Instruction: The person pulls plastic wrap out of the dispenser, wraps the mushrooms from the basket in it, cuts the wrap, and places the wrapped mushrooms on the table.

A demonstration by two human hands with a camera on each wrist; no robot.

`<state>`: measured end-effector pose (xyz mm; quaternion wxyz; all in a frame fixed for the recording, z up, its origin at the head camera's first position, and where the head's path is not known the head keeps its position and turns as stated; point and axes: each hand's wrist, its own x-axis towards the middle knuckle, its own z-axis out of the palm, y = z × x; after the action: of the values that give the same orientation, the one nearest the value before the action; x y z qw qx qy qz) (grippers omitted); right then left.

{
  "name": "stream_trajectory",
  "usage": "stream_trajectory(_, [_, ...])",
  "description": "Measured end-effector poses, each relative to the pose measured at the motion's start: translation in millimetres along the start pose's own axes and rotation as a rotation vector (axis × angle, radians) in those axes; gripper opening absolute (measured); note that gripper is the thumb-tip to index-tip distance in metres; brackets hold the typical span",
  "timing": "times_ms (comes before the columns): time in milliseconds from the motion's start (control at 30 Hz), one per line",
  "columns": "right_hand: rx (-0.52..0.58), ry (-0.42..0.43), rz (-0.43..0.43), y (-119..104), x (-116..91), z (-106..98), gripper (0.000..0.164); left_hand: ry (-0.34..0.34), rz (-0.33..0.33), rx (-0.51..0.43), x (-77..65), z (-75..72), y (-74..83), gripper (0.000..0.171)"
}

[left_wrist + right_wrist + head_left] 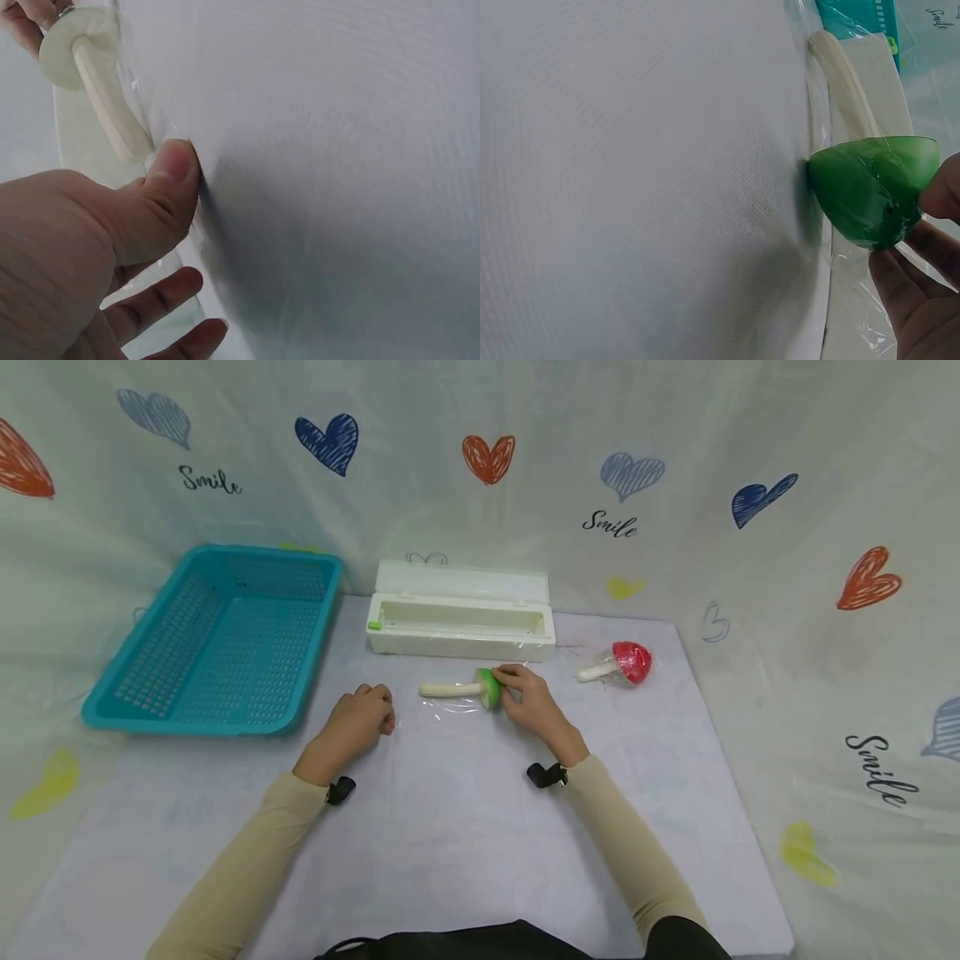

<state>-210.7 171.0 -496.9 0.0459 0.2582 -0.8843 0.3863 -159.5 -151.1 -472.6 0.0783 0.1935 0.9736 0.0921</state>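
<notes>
A toy mushroom with a green cap (489,689) and a cream stem lies sideways on a sheet of clear plastic film (453,707). My right hand (527,700) holds the cap's rounded end between thumb and fingers. In the right wrist view, film covers part of the green cap (870,187). Left of the stem's tip, my left hand (354,725) pinches at the film's edge, thumb against index. From the left wrist, its thumb (176,169) shows near the stem's end (124,135), with the other fingers loosely apart.
Behind the mushroom stands a long white box (461,643) with its lid raised. A red-capped mushroom (632,662) wrapped in film lies to the right. At the left is a turquoise basket (296,697). A heart-printed sheet (540,510) hangs behind the table.
</notes>
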Motion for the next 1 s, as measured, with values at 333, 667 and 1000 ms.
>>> stream_trajectory(333, [-0.01,0.0,-0.003,-1.5,-0.6,1.6,0.036,0.018,-0.059,-0.036,0.1,-8.6,-4.7,0.01])
stream_trajectory(667, [-0.006,-0.019,0.017,1.8,-2.8,-3.6,0.038,0.19,-0.084,-0.117,25.2,-29.5,-2.5,0.014])
stream_trajectory(1000, [-0.004,-0.012,-0.014,-3.0,0.8,-1.3,0.041,0.303,-0.259,-0.187,63.7,-24.7,2.1,0.011])
